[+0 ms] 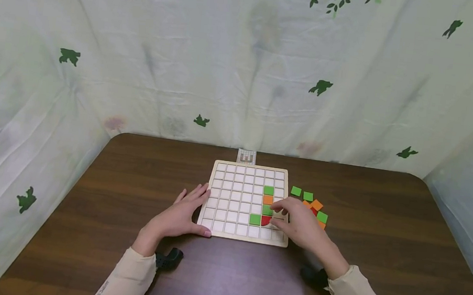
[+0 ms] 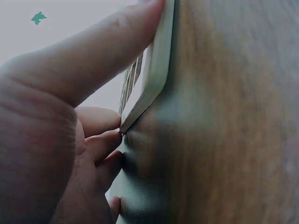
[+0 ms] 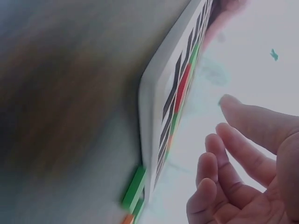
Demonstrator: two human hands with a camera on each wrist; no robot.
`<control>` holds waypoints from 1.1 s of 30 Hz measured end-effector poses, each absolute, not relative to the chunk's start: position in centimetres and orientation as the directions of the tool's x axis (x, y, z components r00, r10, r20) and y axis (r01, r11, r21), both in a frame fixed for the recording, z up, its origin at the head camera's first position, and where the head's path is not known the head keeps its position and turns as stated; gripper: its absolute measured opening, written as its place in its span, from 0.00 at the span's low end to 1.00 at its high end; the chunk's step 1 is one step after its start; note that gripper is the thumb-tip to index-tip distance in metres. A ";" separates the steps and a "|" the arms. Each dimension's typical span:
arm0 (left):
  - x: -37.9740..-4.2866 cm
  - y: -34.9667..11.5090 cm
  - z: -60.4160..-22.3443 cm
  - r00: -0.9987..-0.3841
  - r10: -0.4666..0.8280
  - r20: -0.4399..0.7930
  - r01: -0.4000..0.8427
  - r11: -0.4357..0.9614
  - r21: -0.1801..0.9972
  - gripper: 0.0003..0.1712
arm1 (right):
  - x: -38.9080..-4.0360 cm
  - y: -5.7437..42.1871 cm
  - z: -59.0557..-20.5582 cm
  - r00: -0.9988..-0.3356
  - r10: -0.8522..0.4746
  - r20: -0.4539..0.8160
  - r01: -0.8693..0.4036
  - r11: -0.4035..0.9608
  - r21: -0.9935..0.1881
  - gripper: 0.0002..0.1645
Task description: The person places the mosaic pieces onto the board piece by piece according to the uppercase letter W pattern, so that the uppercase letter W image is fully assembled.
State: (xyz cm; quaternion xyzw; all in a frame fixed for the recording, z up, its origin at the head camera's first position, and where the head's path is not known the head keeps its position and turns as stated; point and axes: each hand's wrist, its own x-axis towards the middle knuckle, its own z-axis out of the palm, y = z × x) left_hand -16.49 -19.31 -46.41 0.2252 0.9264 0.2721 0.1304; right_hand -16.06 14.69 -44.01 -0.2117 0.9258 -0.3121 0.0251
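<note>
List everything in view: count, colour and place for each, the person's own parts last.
Table: 1, brown, under the board
Grid board: 1, pale frame with white squares, on the table
Placed tiles: 5 (3 green, 1 orange, 1 red), on the board's right half
Loose tiles: several, green, orange and red, right of the board, partly hidden
Printed tag: 1, white and grey, beyond the board's far edge
Cloth backdrop: number of pieces unclear, pale with green prints, around the table
Wrist devices: 2, black, one at each wrist
Sleeves: 2, beige, one per arm
Left hand: 1, touching the board's left edge
Right hand: 1, over the board's right side
</note>
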 end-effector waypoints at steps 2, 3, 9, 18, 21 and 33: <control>-16.5 -19.3 -46.4 -0.865 0.488 -0.119 0.347 0.751 0.562 0.67 | -16.0 15.5 -44.0 -0.916 -0.391 0.092 -0.366 0.720 -0.589 0.16; -16.5 -19.3 -46.4 -0.864 0.489 -0.118 0.348 0.751 0.562 0.67 | -15.9 15.9 -44.1 -0.919 -0.381 0.096 -0.361 0.722 -0.590 0.16; -16.6 -19.3 -46.4 -0.864 0.491 -0.113 0.353 0.750 0.559 0.67 | -15.6 18.3 -44.4 -0.938 -0.329 0.109 -0.327 0.734 -0.596 0.17; -16.6 -19.2 -46.4 -0.867 0.485 -0.117 0.343 0.751 0.564 0.67 | -14.7 21.2 -44.4 -0.957 -0.259 0.134 -0.286 0.749 -0.598 0.16; -16.5 -19.2 -46.4 -0.865 0.489 -0.114 0.346 0.746 0.569 0.67 | -14.5 22.1 -44.5 -0.965 -0.233 0.121 -0.259 0.763 -0.593 0.16; -16.6 -19.3 -46.5 -0.860 0.499 -0.110 0.354 0.737 0.576 0.67 | -14.4 24.3 -44.4 -0.985 -0.171 0.019 -0.148 0.788 -0.597 0.19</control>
